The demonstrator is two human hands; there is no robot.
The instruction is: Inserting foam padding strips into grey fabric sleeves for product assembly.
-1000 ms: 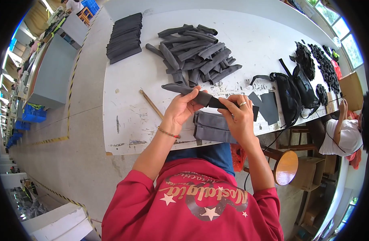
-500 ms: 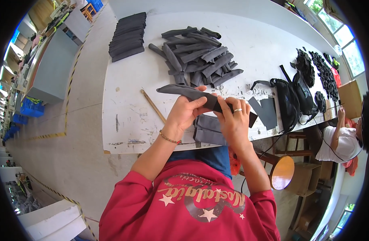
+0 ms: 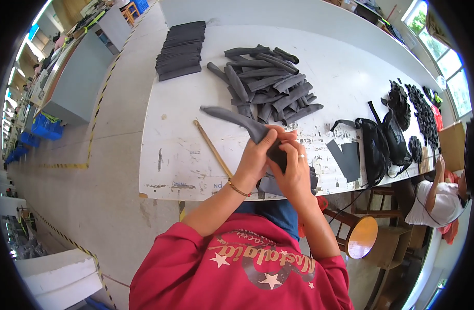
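At the table's (image 3: 185, 175) near edge, head view: both hands raised just above the white top, working one long grey fabric strip (image 3: 237, 120). Left hand (image 3: 257, 155) curled tight around the strip's near end, fingers closed, a thin bracelet at the wrist. Right hand (image 3: 293, 170) pressed against the left, fingers folded over a dark bunched end of the same strip, a ring showing on one finger. Strip's free end pointing away and to the left, hanging clear of the table.

Seemingly midway through the batch. Near the far left corner, a neat stack (image 3: 181, 49) of flat dark pieces, squared up. Toward the middle of the far side, a loose pile (image 3: 270, 85) of rolled or tubular grey strips, tumbled over one another, apparently the same kind as the one in hand; whether those are finished or waiting cannot be told. Under the hands at the near edge, a few more grey pieces (image 3: 270, 186), partly hidden by the wrists.

Just left of the hands, a thin wooden stick (image 3: 212, 147) lying slantwise on the top, untouched. Further right along the near edge, flat dark cut panels (image 3: 345, 157), then black bags with straps (image 3: 384, 144), and toward the right end heaps of small black parts (image 3: 423, 113). Beyond the table's right end, another person in white (image 3: 430, 201), seated, hands apart from this work.
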